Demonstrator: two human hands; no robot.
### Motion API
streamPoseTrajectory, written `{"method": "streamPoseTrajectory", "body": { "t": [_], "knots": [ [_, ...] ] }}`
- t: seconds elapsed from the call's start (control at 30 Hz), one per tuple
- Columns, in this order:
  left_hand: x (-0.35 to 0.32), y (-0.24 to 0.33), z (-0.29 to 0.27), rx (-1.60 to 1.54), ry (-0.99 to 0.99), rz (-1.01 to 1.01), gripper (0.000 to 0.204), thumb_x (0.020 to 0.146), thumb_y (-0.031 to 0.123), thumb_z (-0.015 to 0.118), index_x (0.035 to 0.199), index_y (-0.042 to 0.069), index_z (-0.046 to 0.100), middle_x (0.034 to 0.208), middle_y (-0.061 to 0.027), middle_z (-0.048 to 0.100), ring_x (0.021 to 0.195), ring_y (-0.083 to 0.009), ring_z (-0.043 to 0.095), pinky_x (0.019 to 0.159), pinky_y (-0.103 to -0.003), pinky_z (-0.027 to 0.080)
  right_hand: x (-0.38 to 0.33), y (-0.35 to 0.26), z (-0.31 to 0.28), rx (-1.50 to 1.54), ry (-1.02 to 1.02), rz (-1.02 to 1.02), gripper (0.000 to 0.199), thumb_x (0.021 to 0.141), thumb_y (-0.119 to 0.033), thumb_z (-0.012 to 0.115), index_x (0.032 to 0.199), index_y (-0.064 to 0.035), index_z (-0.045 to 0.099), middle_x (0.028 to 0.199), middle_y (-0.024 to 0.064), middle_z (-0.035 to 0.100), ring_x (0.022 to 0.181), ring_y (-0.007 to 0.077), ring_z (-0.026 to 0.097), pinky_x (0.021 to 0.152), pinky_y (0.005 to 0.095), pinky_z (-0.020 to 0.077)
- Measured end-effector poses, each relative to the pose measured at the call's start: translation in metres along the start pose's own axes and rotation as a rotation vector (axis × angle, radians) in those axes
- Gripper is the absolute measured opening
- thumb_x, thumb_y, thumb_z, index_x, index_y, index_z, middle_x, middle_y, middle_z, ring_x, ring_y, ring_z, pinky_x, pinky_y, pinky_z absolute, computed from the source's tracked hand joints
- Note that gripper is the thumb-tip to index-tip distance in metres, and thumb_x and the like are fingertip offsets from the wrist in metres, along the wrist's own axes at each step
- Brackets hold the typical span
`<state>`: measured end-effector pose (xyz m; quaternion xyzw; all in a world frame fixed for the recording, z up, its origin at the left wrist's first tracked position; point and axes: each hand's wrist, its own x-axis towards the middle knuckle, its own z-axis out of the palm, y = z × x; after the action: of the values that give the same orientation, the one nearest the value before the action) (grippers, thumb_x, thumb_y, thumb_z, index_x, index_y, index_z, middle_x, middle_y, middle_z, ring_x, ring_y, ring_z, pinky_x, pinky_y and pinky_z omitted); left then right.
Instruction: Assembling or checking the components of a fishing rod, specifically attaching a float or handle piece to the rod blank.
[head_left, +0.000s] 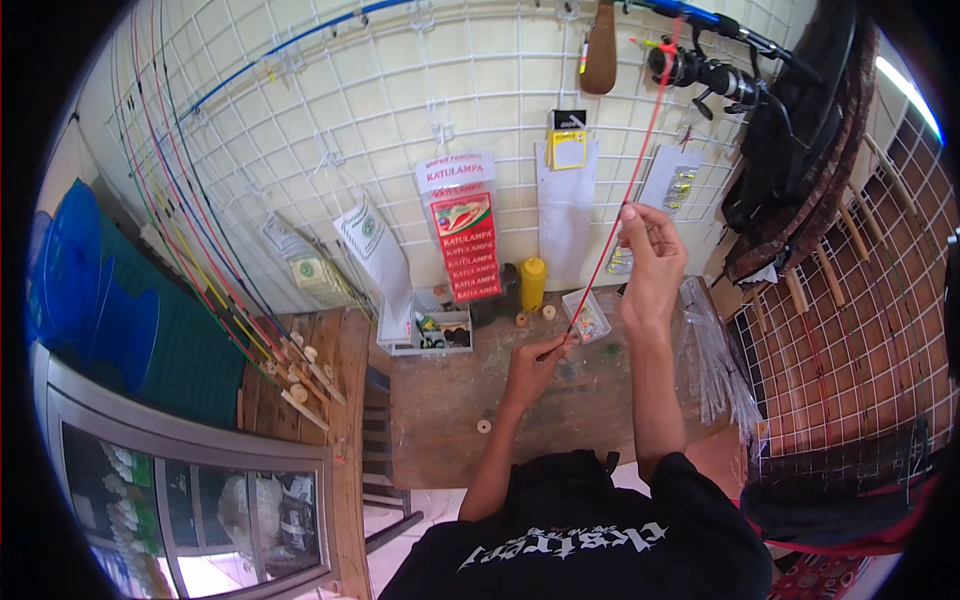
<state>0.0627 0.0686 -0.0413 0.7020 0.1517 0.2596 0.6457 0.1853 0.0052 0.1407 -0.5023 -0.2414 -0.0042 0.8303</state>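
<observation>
A thin red fishing rod blank (601, 274) slants upward from low over the table toward the top right. My left hand (537, 370) is closed around its lower end. Higher up, the raised fingers of my right hand (655, 262) pinch the same rod between thumb and fingertips. Behind the lower stretch of the rod lies a small clear box (594, 328) with little parts in it. A yellow squeeze bottle (533, 284) stands upright on the table, left of the rod, beside small round cork-like pieces (548, 313).
The wooden table (430, 420) carries a white organizer (430, 349) with small bottles and clear plastic sleeves (712, 355) at right. Slim rods (190, 230) lean on the left. A fishing reel (700, 75) hangs on the white wire grid (370, 90). A glass cabinet (325, 500) stands lower left.
</observation>
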Motion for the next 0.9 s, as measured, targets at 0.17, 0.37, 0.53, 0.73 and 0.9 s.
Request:
{"method": "streamPoseTrajectory", "body": {
  "t": [0.17,0.37,0.53,0.73,0.9],
  "knots": [
    [-0.008,0.011,-0.019,0.139,0.056,0.095,0.024,0.085,0.003,0.06,0.109,-0.002,0.063,0.093,-0.012,0.069,0.074,-0.0108,0.062,0.069,-0.025,0.05,-0.007,-0.013,-0.012,0.035,-0.042,0.011,0.014,0.085,-0.011,0.065,0.094,-0.0003,0.064,0.08,-0.0005,0.059,0.07,0.0067,0.049,0.065,0.0208,0.0396],
    [-0.026,0.053,-0.04,0.379,0.194,0.234,0.022,0.08,0.003,0.061,0.1,0.006,0.068,0.084,-0.0141,0.064,0.07,-0.0318,0.061,0.063,-0.036,0.048,-0.02,-0.018,-0.037,0.277,0.004,0.081,0.015,0.089,-0.014,0.061,0.098,-0.0027,0.058,0.085,0.0007,0.058,0.07,0.0078,0.05,0.069,0.0241,0.0441],
    [-0.046,0.056,-0.061,0.438,0.217,0.209,0.026,0.08,0.001,0.06,0.104,0.009,0.067,0.087,-0.0111,0.064,0.076,-0.0308,0.059,0.067,-0.037,0.046,-0.039,-0.004,-0.056,0.452,-0.065,0.224,0.011,0.091,-0.017,0.059,0.096,-0.0076,0.056,0.085,-0.0014,0.056,0.076,0.0097,0.048,0.076,0.0282,0.0426],
    [-0.076,0.055,-0.089,0.538,0.242,0.132,0.03,0.078,-0.002,0.058,0.105,0.007,0.067,0.09,-0.0125,0.064,0.083,-0.0316,0.057,0.074,-0.038,0.045,-0.072,0.045,-0.087,0.43,-0.008,0.47,0.018,0.091,-0.025,0.059,0.098,-0.0091,0.058,0.091,-0.001,0.059,0.077,0.0108,0.048,0.076,0.0283,0.0402],
    [-0.098,0.045,-0.111,0.722,0.26,0.079,0.036,0.073,-0.007,0.054,0.105,0.007,0.067,0.092,-0.014,0.064,0.085,-0.0335,0.056,0.078,-0.039,0.044,-0.113,0.083,-0.095,0.381,0.069,0.686,0.021,0.09,-0.027,0.061,0.104,-0.0115,0.057,0.096,-0.0029,0.06,0.077,0.0077,0.05,0.076,0.0291,0.0414]
  ]
}}
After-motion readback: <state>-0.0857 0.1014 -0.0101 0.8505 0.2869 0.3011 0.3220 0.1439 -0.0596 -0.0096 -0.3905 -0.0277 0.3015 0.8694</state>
